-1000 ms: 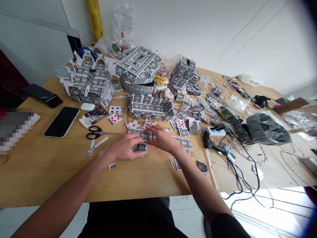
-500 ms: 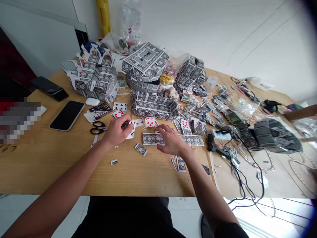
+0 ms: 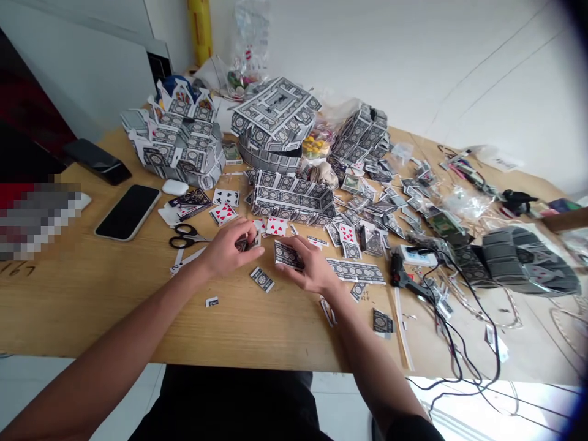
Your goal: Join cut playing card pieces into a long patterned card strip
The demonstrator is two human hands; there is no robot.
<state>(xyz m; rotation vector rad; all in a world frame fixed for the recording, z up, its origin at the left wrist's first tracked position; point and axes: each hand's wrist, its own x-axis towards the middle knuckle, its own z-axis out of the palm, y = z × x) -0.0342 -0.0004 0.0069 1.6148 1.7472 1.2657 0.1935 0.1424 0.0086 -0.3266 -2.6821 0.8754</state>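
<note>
My left hand [image 3: 229, 250] is curled around a playing card [image 3: 253, 239], largely hidden by the fingers. A hand's width away, my right hand [image 3: 307, 264] pinches the left end of a long strip of joined cards [image 3: 361, 271] with patterned black-and-white backs. That end looks slightly raised; the rest of the strip stretches right along the table. Below and between the hands lies a small folded card piece [image 3: 262, 280]. A card with red hearts [image 3: 277, 226] is just beyond them. Black-handled scissors [image 3: 186, 236] rest left of my left hand.
Behind the hands stands an open box made of cards [image 3: 294, 199]. Larger card-built pieces, a basket shape [image 3: 184, 144] and a lidded box [image 3: 275, 116], are further back. A phone [image 3: 128, 211] lies left; a glue gun [image 3: 407, 275] with black cables lies right, near scattered cards.
My right hand has gone from lying over the strip to pinching its left end. The card in my left hand has turned, its white face less visible. The view has shifted slightly.
</note>
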